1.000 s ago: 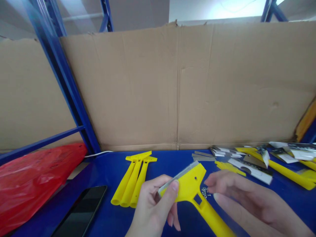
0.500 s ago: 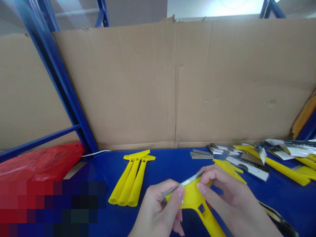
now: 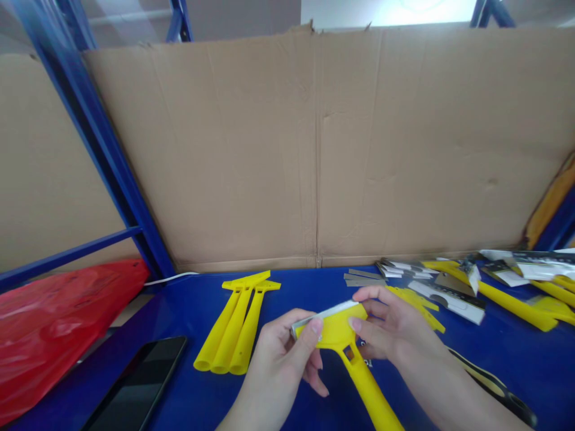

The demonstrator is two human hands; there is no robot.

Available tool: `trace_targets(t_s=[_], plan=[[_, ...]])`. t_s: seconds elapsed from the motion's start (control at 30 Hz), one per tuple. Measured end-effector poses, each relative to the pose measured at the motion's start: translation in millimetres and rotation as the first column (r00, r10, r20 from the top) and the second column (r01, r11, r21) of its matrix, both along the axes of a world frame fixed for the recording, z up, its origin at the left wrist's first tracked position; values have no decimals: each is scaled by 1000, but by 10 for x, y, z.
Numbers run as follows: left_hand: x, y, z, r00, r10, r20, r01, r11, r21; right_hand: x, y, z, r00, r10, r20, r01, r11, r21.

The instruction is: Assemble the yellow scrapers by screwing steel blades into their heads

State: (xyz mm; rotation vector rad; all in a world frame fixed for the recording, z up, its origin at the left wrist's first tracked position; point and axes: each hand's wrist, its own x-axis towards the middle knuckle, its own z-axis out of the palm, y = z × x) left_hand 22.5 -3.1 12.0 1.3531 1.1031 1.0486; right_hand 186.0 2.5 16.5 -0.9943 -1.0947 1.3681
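Before me a yellow scraper (image 3: 338, 330) is held by both hands, its handle slanting down toward the lower right. A silvery metal strip (image 3: 330, 313), looking like a blade, runs along the head's top edge. My left hand (image 3: 287, 356) pinches the left end of the head and strip, thumb on the front face. My right hand (image 3: 395, 332) grips the right corner between thumb and fingers; some of its fingers are hidden behind. Left of my hands lie several yellow scraper handles (image 3: 245, 326) side by side, heads pointing away from me.
Thin grey strips (image 3: 363, 279) and yellow plastic pieces (image 3: 417, 305) lie behind my right hand. Farther right are packaged scrapers (image 3: 503, 293) and white-black sleeves (image 3: 449, 302). Scissors-like handles (image 3: 489, 383) lie by my right forearm. Leftward are a phone (image 3: 139, 383) and red bag (image 3: 67, 335).
The scraper has shifted slightly left and up and turned a little, its head more level. My hands moved along with it, and my right fingers now sit at the head's right corner.
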Motion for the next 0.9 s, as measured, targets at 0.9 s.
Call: trace_targets(t_s=[0.9], plan=[[-134,3,-88,598,516,-613,605,211,768,66,-63,13,986,153,-62,-165,931,-326]])
